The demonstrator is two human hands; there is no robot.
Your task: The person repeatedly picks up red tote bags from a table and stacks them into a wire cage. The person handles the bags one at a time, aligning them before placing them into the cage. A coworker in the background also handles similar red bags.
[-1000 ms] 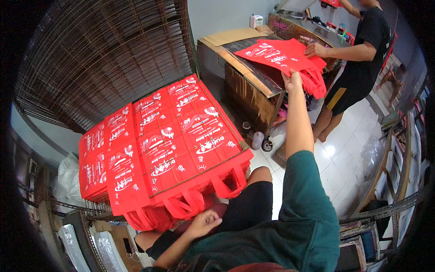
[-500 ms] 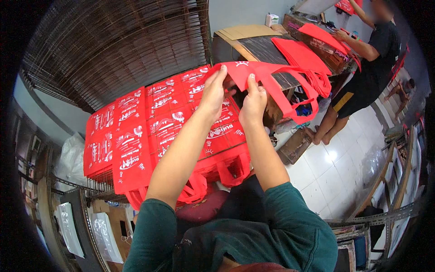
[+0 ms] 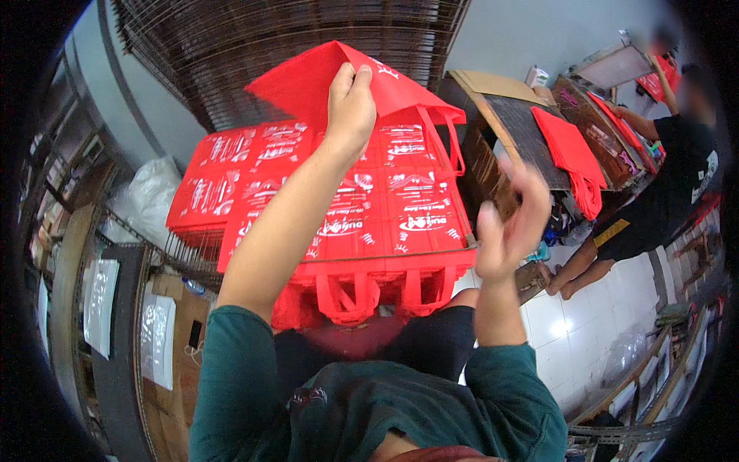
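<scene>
My left hand [image 3: 350, 104] is raised and grips a red fabric tote bag [image 3: 331, 77] by its upper edge, holding it above a spread of flat red printed bags [image 3: 362, 208]. The held bag's handles [image 3: 446, 142] hang at its right side. My right hand [image 3: 512, 223] is in the air to the right of the bags, fingers apart, blurred, holding nothing. The laid-out bags rest in overlapping rows in front of me, their handles [image 3: 346, 296] drooping over the near edge.
A wooden table [image 3: 500, 115] at the right carries more red bags [image 3: 573, 154]. A person in black [image 3: 670, 177] stands beside it on the white tiled floor [image 3: 570, 323]. A woven blind [image 3: 231, 46] hangs behind. Shelving [image 3: 115, 308] and a white sack [image 3: 150, 192] lie left.
One second ago my right hand reached to the far table's bag. Then both hands held a bag over the spread. Now my left hand alone holds it high and my right hand has let go.
</scene>
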